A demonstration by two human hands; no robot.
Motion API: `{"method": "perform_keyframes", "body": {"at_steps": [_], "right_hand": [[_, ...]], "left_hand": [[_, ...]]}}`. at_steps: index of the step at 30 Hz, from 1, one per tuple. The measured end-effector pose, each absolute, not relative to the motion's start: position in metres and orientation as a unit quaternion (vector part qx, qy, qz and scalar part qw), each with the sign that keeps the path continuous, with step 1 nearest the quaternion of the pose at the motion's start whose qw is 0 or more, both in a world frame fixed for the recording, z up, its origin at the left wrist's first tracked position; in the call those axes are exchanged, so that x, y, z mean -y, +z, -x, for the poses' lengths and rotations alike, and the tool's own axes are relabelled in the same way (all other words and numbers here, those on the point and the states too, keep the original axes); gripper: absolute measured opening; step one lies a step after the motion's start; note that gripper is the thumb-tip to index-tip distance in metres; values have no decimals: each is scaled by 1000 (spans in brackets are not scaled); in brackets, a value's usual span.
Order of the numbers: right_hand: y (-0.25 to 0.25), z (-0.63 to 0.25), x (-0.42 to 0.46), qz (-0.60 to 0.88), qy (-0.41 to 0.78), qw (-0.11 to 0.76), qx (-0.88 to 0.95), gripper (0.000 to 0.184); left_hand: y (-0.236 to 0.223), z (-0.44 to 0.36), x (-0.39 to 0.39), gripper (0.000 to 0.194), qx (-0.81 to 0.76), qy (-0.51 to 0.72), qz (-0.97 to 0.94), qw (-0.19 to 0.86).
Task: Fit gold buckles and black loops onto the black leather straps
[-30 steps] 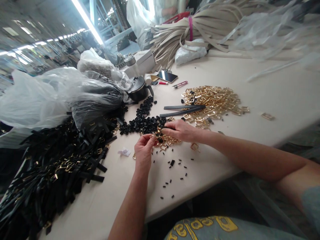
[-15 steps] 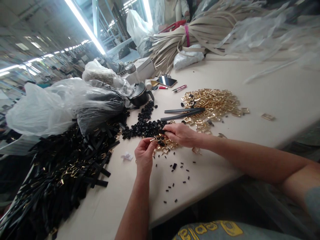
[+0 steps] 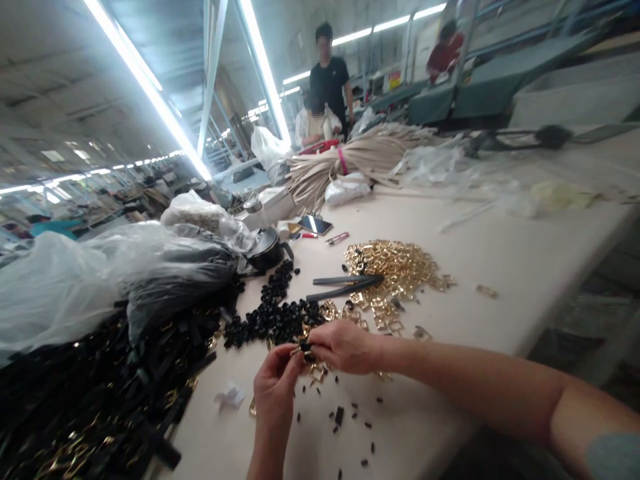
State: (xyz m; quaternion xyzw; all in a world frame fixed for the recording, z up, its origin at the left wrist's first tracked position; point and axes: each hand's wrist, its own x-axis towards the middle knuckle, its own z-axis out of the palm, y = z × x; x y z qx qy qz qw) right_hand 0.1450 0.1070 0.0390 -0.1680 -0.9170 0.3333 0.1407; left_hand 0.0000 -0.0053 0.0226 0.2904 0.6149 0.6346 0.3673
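My left hand (image 3: pixel 275 380) pinches a small gold buckle (image 3: pixel 296 350) between thumb and fingertips. Against it, my right hand (image 3: pixel 345 345) grips a short black strap piece (image 3: pixel 305 346), its fingers closed and partly hiding it. The two pieces meet between my fingertips; whether one passes through the other I cannot tell. Just beyond my hands lies a heap of small black loops (image 3: pixel 273 320), with a few gold buckles beside it. Tiny black bits (image 3: pixel 339 416) are scattered on the table nearer to me.
A pile of gold buckles (image 3: pixel 395 263) lies beyond my right hand, with two dark strips (image 3: pixel 340 288) at its edge. Black straps (image 3: pixel 125 393) and plastic bags (image 3: pixel 90 273) crowd the left. A dark mug (image 3: pixel 265 250), a phone (image 3: pixel 315 225) and beige straps (image 3: pixel 365 160) stand farther back.
My head view has tilted up, showing people and machines behind the table. My hands have drawn together, and the black strap piece is now at the buckle.
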Motion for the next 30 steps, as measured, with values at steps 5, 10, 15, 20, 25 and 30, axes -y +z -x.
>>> {"method": "perform_keyframes", "body": {"at_steps": [5,10,15,20,25,30], "right_hand": [[40,-148,-110,137,328,117,927,18],[41,-150,-111,113,341,110,927,17],[41,-149,-112,120,313,100,937,18],[43,-147,-111,112,315,100,937,22],[48,-152,-119,103,355,106,923,19],[49,-154,-126,93,372,86,919,19]], "left_hand": [[20,8,5,40,-629,619,-290,370],[15,14,6,40,-616,601,-285,423],[12,15,5,41,-590,589,-249,494],[19,11,5,35,-562,596,-248,518],[22,12,5,34,-527,627,-217,531],[19,12,4,37,-504,629,-193,560]]}}
